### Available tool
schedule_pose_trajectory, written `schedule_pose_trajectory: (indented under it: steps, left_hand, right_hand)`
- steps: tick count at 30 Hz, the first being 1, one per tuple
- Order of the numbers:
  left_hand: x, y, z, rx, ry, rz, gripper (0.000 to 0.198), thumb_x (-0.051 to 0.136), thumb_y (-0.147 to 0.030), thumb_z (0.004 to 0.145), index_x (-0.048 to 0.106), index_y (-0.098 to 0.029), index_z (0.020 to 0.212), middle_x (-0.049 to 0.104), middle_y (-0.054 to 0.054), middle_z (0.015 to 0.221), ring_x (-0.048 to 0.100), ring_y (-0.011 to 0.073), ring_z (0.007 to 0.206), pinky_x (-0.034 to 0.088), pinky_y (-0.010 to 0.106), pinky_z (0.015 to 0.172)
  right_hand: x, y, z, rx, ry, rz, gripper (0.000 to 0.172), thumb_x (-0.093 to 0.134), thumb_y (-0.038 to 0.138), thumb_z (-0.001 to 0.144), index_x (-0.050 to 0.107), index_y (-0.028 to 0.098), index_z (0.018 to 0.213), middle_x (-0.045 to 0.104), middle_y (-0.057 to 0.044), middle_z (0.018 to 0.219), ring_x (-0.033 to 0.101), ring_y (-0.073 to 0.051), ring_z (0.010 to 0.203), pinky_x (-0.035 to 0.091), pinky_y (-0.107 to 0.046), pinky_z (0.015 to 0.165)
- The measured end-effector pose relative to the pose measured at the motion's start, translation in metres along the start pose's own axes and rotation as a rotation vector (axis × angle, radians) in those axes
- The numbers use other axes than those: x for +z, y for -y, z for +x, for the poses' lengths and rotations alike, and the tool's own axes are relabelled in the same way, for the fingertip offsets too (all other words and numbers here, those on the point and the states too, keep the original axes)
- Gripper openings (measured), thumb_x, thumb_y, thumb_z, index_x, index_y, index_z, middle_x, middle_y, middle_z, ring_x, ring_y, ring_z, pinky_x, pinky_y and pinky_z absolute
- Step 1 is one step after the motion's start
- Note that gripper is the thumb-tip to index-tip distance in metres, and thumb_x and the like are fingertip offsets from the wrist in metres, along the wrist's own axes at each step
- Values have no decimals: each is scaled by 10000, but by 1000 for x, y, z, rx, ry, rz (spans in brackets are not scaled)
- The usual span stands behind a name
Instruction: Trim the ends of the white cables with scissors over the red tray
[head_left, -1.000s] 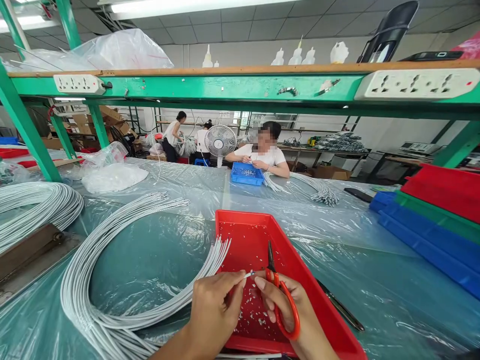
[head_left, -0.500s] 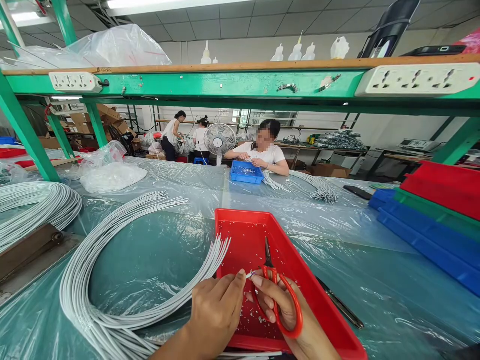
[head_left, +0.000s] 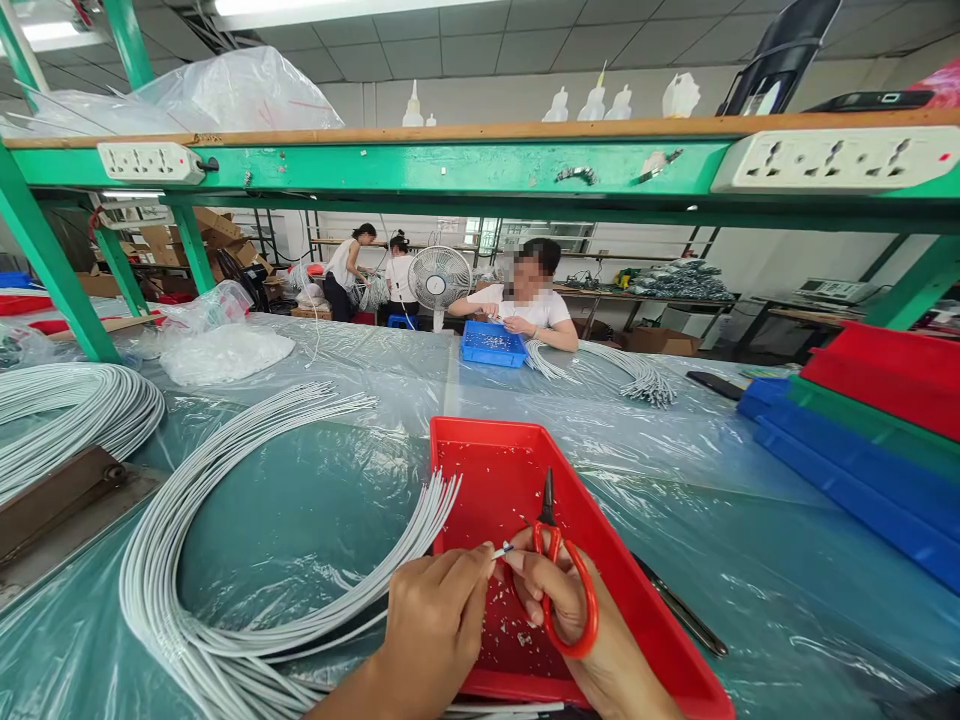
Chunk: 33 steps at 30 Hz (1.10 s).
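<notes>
My left hand (head_left: pixel 442 605) is closed around a white cable, whose short end (head_left: pixel 501 551) pokes out between thumb and forefinger. Red-handled scissors (head_left: pixel 564 590) hang on my right hand (head_left: pixel 559 590), their dark blades pointing up and away. The right thumb and forefinger meet at the cable's tip, close to the left fingertips. Beneath both hands is a red tray (head_left: pixel 637 590) strewn with small white scraps. A big looped bundle of white cables (head_left: pixel 161 560) lies to the left, its cut ends (head_left: pixel 442 500) resting over the tray's left rim.
Tweezers (head_left: pixel 686 610) lie right of the tray. Stacked bins (head_left: pixel 870 430) stand at the right. Another cable coil (head_left: pixel 97 410) and a brown metal block (head_left: pixel 60 510) sit at the left. Across the table a person (head_left: pixel 536 300) works over a blue tray (head_left: pixel 493 345). A green shelf beam (head_left: pixel 450 170) spans above.
The scissors have swung slightly, with their blades now higher and further right. My right fingers have shifted a little at the cable tip, and more of that tip shows.
</notes>
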<state>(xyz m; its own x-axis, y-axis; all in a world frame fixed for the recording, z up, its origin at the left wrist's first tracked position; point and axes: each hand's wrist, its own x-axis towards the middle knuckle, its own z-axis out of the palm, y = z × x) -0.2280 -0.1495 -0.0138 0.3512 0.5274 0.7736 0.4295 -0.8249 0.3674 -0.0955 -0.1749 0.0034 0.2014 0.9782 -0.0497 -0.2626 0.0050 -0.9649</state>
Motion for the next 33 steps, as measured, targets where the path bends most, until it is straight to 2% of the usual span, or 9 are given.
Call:
schedule_pose_trajectory:
  steps: [6,11,14,18,24,28,30,33]
  left_hand:
    - [-6,-7,6,-314,172,-264,217,413,-185,865,630,-192,875,676,9,681,609,126,589,450,199,568]
    - [-9,-11,12,-509,304,-494,310,375,-302,889,618,-157,763,616,9,637,528,118,555,376,200,516]
    - [-9,-8,14,-584,368,-703,347,373,-340,889,612,-128,753,565,3,601,482,110,550,354,208,536]
    - [-10,-5,17,-632,420,-894,336,401,-356,878,615,-106,812,496,-22,549,430,99,527,323,213,547]
    - [-14,-1,18,-622,468,-1000,351,406,-373,876,629,-107,820,482,-22,554,378,87,518,272,209,527]
    - [-15,1,18,-672,478,-1027,356,437,-399,857,637,-105,863,491,-17,560,391,86,520,267,204,515]
    - [-15,1,18,-682,474,-1024,350,457,-400,846,643,-103,857,503,-13,556,417,91,530,281,204,525]
    - [-15,1,18,-705,446,-999,341,491,-402,826,645,-98,826,527,-6,543,420,89,513,279,197,502]
  right_hand:
    - [4,2,0,-21,9,-20,223,631,249,631,463,169,509,411,77,426,357,-51,371,301,-180,395]
    - [3,2,1,-24,12,-61,179,606,257,658,500,167,546,424,71,425,370,-61,381,292,-184,400]
    - [2,3,1,-25,10,-99,163,629,266,643,520,165,576,424,75,428,372,-63,373,291,-186,394]
    - [-1,4,0,-32,25,-168,185,663,284,613,523,166,592,432,76,415,392,-72,366,283,-186,389]
    - [-7,2,8,-71,-15,-336,217,582,394,672,520,186,678,415,74,433,385,-94,377,298,-212,405]
    - [-19,6,16,-173,-79,-596,145,618,309,618,543,194,572,435,42,479,396,-118,458,262,-230,463]
    - [-27,8,18,-217,-167,-746,94,627,215,582,549,206,530,403,39,457,339,-120,466,186,-245,475]
    - [-39,11,19,-240,-257,-899,182,630,187,579,494,209,461,351,37,419,208,-111,451,107,-273,488]
